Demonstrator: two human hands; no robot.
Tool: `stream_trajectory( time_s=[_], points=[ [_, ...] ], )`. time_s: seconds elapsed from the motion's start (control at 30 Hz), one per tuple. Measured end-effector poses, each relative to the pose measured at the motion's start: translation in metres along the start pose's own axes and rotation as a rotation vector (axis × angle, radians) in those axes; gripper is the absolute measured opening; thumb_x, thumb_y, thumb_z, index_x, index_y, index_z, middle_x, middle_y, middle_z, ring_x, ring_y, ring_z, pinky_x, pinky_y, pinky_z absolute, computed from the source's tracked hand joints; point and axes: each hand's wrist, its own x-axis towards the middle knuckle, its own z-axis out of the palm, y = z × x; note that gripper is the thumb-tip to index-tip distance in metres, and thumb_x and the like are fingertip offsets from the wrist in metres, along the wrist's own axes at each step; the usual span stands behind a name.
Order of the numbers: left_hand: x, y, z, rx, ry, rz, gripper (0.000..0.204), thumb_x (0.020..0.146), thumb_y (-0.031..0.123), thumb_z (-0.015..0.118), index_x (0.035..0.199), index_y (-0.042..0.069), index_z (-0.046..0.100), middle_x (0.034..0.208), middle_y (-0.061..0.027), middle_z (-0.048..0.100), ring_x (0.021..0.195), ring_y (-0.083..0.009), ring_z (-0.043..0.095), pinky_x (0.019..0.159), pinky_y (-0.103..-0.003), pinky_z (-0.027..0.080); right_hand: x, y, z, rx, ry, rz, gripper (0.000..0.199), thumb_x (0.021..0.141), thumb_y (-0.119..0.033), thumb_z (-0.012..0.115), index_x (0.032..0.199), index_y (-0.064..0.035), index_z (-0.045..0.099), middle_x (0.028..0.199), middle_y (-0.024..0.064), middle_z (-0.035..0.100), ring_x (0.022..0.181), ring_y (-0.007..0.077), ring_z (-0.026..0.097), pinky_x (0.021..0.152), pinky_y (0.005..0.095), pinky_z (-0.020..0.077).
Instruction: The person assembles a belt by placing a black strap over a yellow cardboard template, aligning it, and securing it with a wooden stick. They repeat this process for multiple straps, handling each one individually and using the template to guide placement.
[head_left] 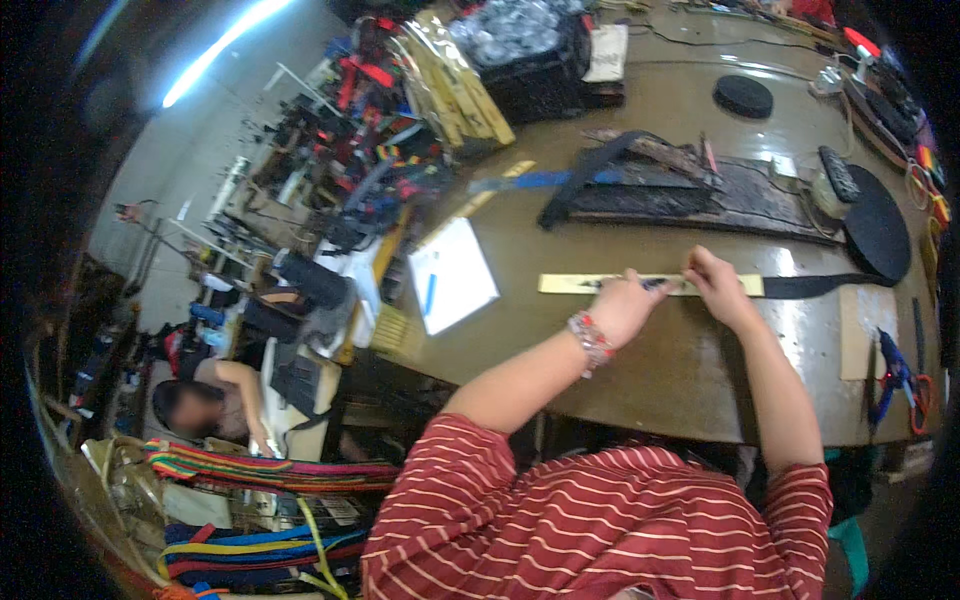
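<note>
A pale yellow flat strip (560,284) with dark marks lies across the brown table in front of me. A black webbing strap (815,286) runs from its right end to a large black roll (878,225). My left hand (627,305), a beaded bracelet at its wrist, rests over the strip's middle with its fingers drawn together. Close to its right, my right hand (713,285) is closed in a pinch just above the strip. Something small and dark shows between the hands, but its kind is unclear. What the fingertips hold is too small to name.
Beyond the strip sits a dark long board (680,200) with straps on it. A white sheet (452,275) lies left. On the right are a tan card (866,335), a blue-handled tool (887,375) and orange-handled scissors (920,400). A person (215,405) is at lower left.
</note>
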Motion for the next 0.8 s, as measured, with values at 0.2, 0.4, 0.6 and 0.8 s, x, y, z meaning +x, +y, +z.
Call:
stream_trajectory(
  time_s=[0.2, 0.4, 0.6, 0.8],
  points=[
    [-0.001, 0.002, 0.002, -0.058, 0.013, -0.021, 0.068, 0.084, 0.001, 0.044, 0.139, 0.04, 0.031, 0.086, -0.0194, 0.049, 0.068, -0.0314, 0.06, 0.061, -0.038, 0.053, -0.002, -0.001, 0.003, -0.057, 0.028, -0.11, 0.011, 0.082, -0.006, 0.058, 0.086, -0.0013, 0.049, 0.08, 0.0183, 0.056, 0.076, 0.036, 0.056, 0.067, 0.0383, 0.0443],
    [0.0, 0.0, -0.001, -0.094, -0.032, -0.031, 0.069, 0.083, 0.002, 0.046, 0.138, 0.04, 0.032, 0.086, -0.0187, 0.049, 0.068, -0.0318, 0.06, 0.061, -0.038, 0.053, 0.002, -0.006, -0.001, -0.016, -0.078, -0.006, 0.01, 0.082, -0.005, 0.056, 0.089, -0.0023, 0.05, 0.084, 0.0171, 0.058, 0.083, 0.0358, 0.058, 0.071, 0.0388, 0.0456],
    [-0.002, 0.003, -0.002, -0.085, -0.02, -0.06, 0.056, 0.089, 0.007, 0.041, 0.133, 0.04, 0.04, 0.093, -0.0167, 0.049, 0.072, -0.03, 0.061, 0.066, -0.037, 0.053, -0.003, -0.004, 0.005, -0.126, -0.01, -0.128, 0.009, 0.082, -0.003, 0.055, 0.09, -0.0026, 0.051, 0.08, 0.0158, 0.057, 0.079, 0.0327, 0.059, 0.07, 0.0371, 0.046],
    [-0.001, -0.001, -0.004, -0.116, -0.018, -0.029, 0.064, 0.085, 0.002, 0.042, 0.137, 0.039, 0.034, 0.087, -0.02, 0.049, 0.068, -0.0316, 0.061, 0.061, -0.038, 0.054, 0.009, -0.002, -0.027, 0.329, 0.06, 0.119, 0.003, 0.087, -0.004, 0.055, 0.089, -0.0024, 0.053, 0.083, 0.01, 0.062, 0.077, 0.0186, 0.062, 0.068, 0.0316, 0.0497]
  ],
)
